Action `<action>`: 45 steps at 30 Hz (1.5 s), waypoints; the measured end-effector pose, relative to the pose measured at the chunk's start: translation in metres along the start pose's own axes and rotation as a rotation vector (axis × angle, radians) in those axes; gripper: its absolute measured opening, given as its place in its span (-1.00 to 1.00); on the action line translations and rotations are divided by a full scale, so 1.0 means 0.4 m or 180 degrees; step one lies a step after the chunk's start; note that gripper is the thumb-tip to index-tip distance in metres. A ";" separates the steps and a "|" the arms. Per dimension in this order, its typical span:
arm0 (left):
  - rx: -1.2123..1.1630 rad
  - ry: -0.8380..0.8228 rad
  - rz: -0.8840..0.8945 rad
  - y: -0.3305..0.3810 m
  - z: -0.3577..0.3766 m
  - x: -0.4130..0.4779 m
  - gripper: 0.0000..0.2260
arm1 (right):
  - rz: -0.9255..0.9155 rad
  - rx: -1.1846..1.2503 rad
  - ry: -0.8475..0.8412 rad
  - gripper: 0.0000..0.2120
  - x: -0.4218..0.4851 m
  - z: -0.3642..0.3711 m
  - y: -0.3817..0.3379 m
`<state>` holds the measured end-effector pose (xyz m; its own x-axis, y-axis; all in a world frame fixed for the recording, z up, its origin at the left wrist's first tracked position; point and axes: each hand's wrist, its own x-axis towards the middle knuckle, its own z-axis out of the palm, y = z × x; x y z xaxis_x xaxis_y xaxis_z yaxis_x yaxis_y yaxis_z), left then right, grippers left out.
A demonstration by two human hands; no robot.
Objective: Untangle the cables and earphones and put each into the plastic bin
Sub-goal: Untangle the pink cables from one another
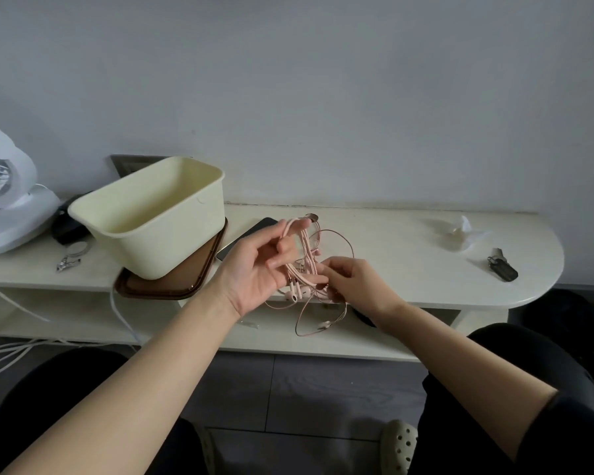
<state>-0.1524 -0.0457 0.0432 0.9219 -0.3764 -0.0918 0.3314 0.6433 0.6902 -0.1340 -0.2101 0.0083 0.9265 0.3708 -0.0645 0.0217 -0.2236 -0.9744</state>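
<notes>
Palm-up, the left hand point(254, 269) is half closed in the head view. Its thumb and curled fingers grip a tangled bundle of thin pink earphone cable point(304, 258) above the front part of the cream-white rounded table point(391, 255). The bundle's long axis runs from the far fingertips down toward the person, with two pale earbuds point(295, 293) at the near, lower end (tips pointing toward the person). The right hand point(355, 284), just beside it, pinches strands at that lower end with curled fingers, and one loop hangs below the table edge. Left of the hands, the cream rectangular plastic bin point(172, 245) sits on a brown tray point(186, 272), opening up, with its long axis slanting from near-left to far-right. A dark phone point(251, 234) lies between the bin and the cable.
</notes>
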 end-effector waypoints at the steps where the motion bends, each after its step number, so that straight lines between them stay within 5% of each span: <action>1: -0.0059 0.0062 0.0058 0.001 -0.002 0.000 -0.72 | 0.0036 0.0029 -0.0036 -0.77 -0.004 0.007 0.004; 7: 0.0264 0.0583 0.0403 0.007 -0.001 0.007 -0.74 | 0.0098 -0.0062 -0.0378 -0.80 -0.025 0.031 0.018; 16: 0.2867 0.0646 0.0075 -0.002 -0.032 0.004 -0.77 | -0.0087 -0.1699 -0.0856 -0.77 -0.043 0.019 -0.001; 22: 0.3768 0.0393 -0.0600 -0.030 -0.024 -0.006 -0.63 | -0.0592 -0.2304 -0.0755 -0.77 -0.029 -0.019 -0.040; 32: 0.3394 0.0213 -0.0877 -0.031 -0.006 -0.005 -0.64 | -0.1040 -0.2203 0.0018 -0.89 -0.013 -0.046 -0.055; 38: 0.3032 0.0213 -0.0985 -0.033 -0.024 -0.005 -0.62 | -0.1716 -0.3106 -0.0082 -0.79 -0.013 -0.036 -0.035; 45: 0.3044 0.0245 -0.1065 -0.037 -0.022 -0.007 -0.78 | -0.0803 -0.3017 -0.0661 -0.77 -0.016 -0.029 -0.061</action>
<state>-0.1583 -0.0483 0.0268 0.8329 -0.3737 -0.4082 0.3063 -0.3031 0.9024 -0.1360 -0.2174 0.0351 0.7715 0.6363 -0.0040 0.5828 -0.7092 -0.3967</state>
